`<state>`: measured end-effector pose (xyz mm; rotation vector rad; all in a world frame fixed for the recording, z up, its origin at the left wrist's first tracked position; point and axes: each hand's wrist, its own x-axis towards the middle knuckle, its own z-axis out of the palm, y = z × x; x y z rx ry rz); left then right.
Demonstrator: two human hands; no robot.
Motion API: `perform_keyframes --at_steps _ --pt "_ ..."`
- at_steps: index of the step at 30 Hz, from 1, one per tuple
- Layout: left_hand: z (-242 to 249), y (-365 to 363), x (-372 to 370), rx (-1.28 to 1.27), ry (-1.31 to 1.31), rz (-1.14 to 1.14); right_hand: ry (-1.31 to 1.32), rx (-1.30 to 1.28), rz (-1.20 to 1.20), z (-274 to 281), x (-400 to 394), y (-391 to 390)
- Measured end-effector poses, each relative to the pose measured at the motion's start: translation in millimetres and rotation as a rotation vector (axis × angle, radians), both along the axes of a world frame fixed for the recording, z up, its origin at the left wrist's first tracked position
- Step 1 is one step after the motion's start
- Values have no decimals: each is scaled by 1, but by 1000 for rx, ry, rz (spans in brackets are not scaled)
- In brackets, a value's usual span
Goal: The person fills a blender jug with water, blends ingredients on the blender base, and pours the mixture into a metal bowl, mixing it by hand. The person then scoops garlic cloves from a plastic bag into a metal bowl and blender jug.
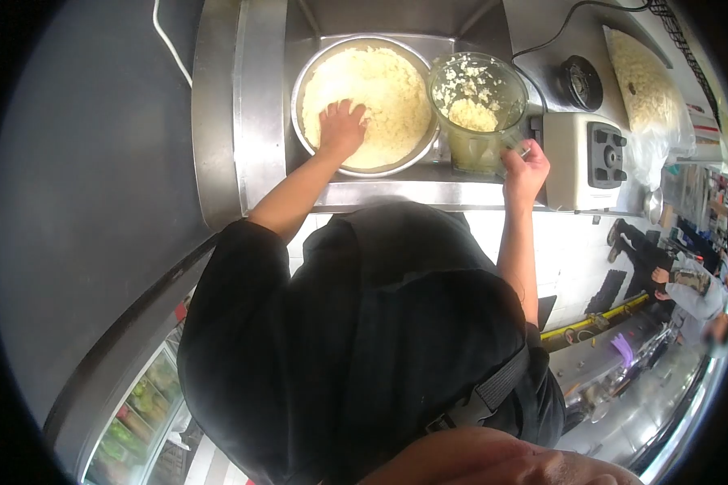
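My left hand (343,129) rests with its fingers spread on the pale, crumbly food (388,97) that fills a wide round metal bowl (298,133). Just right of the bowl stands a clear blender jar (477,149), with pale bits stuck to its inner wall and a heap of the same crumbly food inside. My right hand (526,168) is closed around the jar's handle at its lower right side. Both the bowl and the jar are in a metal sink.
To the right are a white blender base (582,153), a round black lid (581,83) and a plastic bag of pale pieces (643,81). A black cable crosses the metal counter. Another person (692,291) stands at the far right, near a metal worktop (607,364).
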<state>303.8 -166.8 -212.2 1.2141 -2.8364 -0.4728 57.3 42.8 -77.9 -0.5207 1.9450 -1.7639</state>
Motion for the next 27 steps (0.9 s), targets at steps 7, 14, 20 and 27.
perform_keyframes --at_steps 7,14,20,27 --pt "-23 -34 6 230 293 223 43 -22 19 1 1 2" --pt "96 -44 -16 1375 1059 598 42 -15 29 3 -2 3" --pt "209 -16 -105 889 1218 -20 20 -52 29 2 0 -2" --pt "188 1 -141 318 485 -590 22 2 45 3 4 -4"
